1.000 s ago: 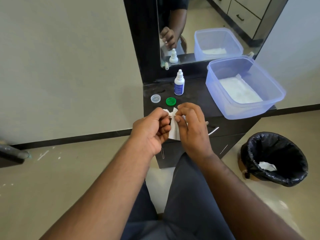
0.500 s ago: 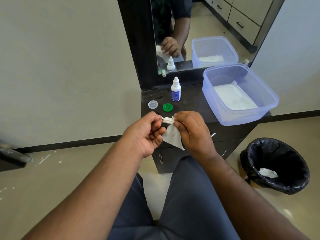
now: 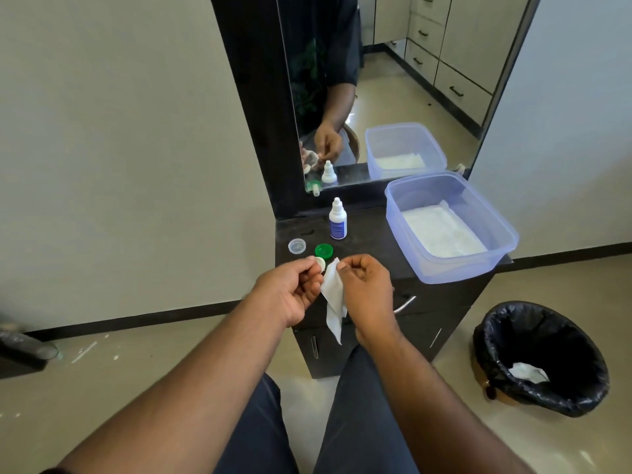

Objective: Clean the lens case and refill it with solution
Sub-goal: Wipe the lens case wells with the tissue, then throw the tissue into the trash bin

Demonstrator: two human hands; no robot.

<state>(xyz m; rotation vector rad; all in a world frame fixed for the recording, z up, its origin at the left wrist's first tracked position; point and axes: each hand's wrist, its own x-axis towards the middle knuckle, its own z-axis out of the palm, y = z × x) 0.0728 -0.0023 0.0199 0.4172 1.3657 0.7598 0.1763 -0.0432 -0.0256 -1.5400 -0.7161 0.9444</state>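
My left hand [image 3: 289, 290] pinches the small white lens case [image 3: 320, 263] at its fingertips, just above the front edge of the black cabinet top [image 3: 372, 241]. Right beside it, my right hand [image 3: 367, 287] pinches a white tissue [image 3: 333, 295] that hangs down from the fingers. Tissue and case are slightly apart. On the cabinet top behind my hands lie a green cap [image 3: 323, 250] and a clear cap [image 3: 297, 246]. The white solution bottle [image 3: 338, 220] with a blue label stands upright further back.
A translucent blue tub [image 3: 501, 249] with white tissues inside sits on the right of the cabinet. A mirror [image 3: 376, 80] rises behind. On the floor at the right is a black-lined bin [image 3: 581, 357] holding a crumpled tissue. My legs are below.
My hands have drawn apart. The tissue has come off the case and now hangs from my right hand, while the case shows bare in my left.
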